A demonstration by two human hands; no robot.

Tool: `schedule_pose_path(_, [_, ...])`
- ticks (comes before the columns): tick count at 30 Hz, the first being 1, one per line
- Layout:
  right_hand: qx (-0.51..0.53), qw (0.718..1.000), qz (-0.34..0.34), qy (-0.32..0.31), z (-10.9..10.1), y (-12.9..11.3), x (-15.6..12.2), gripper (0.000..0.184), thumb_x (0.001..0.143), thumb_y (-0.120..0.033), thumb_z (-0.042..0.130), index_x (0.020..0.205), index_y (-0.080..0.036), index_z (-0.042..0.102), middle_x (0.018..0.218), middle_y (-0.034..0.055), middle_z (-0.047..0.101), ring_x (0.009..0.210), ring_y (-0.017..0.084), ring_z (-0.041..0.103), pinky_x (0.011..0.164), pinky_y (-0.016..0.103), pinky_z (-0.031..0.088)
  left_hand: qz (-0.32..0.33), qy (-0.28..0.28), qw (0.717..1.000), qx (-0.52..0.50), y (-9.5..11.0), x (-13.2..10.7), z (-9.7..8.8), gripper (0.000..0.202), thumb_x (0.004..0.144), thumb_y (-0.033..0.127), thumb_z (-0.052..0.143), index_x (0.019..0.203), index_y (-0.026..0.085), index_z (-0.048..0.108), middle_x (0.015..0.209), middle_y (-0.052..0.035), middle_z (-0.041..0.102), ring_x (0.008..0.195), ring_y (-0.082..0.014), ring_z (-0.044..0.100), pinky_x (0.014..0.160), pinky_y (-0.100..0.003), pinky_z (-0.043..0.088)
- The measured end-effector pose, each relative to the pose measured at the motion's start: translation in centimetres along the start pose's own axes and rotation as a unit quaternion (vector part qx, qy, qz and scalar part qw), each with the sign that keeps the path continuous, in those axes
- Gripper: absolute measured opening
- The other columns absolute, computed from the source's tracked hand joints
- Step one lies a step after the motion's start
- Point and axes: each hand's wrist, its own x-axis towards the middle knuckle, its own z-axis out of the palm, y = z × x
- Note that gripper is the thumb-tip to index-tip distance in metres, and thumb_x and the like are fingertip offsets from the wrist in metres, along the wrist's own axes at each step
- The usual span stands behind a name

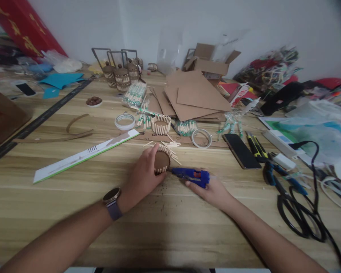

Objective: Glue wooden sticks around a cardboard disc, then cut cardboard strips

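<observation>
My left hand [143, 167] curls around the left side of a round brown cardboard piece [161, 160], steadying it on the table. Short pale sticks stand along part of its rim. In my right hand [208, 191] is a blue glue gun [191, 176], its nozzle pointing left at the lower right edge of the round piece. Whether the nozzle touches it I cannot tell. Loose sticks [173, 144] lie just behind the piece. Farther back stands a similar ring of upright sticks [161, 125] on a cardboard strip.
Rolls of tape [124, 121] and bundled sticks [135, 93] lie behind my hands, beside stacked cardboard sheets [197, 94]. At right are a phone [241, 151], utility knives [256, 147], scissors [294, 210] and a black cable [315, 182]. A white strip [85, 156] lies left; small handled baskets [122, 77] stand behind.
</observation>
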Motion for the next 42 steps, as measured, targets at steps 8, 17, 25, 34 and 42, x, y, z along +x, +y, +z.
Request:
schedule_pose_path(8, [0.011,1.000,0.020,0.018,0.2,-0.3,-0.1,0.033,0.086,-0.048,0.061,0.097,-0.021,0.077,0.097,0.0096,0.078,0.089,0.029,0.072,0.077,0.038,0.059,0.000,-0.002,1.000,0.003,0.1,0.0,0.0,0.099,0.073,0.012,0.075,0.154,0.026,0.018,0.147,-0.0168,0.045,0.139,-0.0355,0.044,0.113,-0.058,0.040])
schedule_pose_path(17, [0.263,0.926,0.216,-0.163,-3.5,-1.9,-0.3,0.049,0.072,-0.065,0.073,0.074,-0.017,0.071,0.066,0.0038,0.070,0.050,0.011,0.054,0.044,0.022,0.043,-0.010,-0.004,1.000,-0.009,0.1,0.0,0.0,0.101,0.072,0.012,0.078,0.153,0.027,0.020,0.147,-0.0164,0.044,0.138,-0.0348,0.045,0.114,-0.057,0.039])
schedule_pose_path(25, [0.165,0.883,0.256,-0.356,-3.9,-1.7,0.7,0.056,0.071,-0.072,0.067,0.081,-0.017,0.063,0.070,0.0025,0.066,0.052,0.012,0.057,0.048,0.023,0.045,-0.012,-0.004,1.000,0.006,0.0,0.1,0.0,0.098,0.072,0.015,0.076,0.153,0.024,0.022,0.145,-0.0168,0.046,0.138,-0.0355,0.045,0.113,-0.056,0.040])
schedule_pose_path(34, [-0.330,0.886,0.126,-0.301,-5.7,-4.9,2.6,0.035,0.089,-0.053,0.062,0.077,-0.020,0.067,0.072,0.0065,0.067,0.064,0.020,0.060,0.052,0.028,0.023,-0.027,-0.013,1.000,0.008,0.3,0.1,-0.2,0.098,0.073,0.014,0.077,0.153,0.026,0.022,0.144,-0.0150,0.048,0.136,-0.0336,0.047,0.113,-0.055,0.040])
schedule_pose_path(42, [-0.227,0.962,0.091,-0.122,-2.2,-4.4,7.4,0.005,0.084,-0.016,0.064,0.088,-0.018,0.062,0.079,0.0026,0.068,0.068,0.015,0.056,0.059,0.024,0.031,-0.013,-0.009,1.000,0.010,-0.1,0.0,0.1,0.100,0.072,0.013,0.077,0.154,0.025,0.020,0.145,-0.0156,0.047,0.137,-0.0344,0.046,0.114,-0.057,0.039])
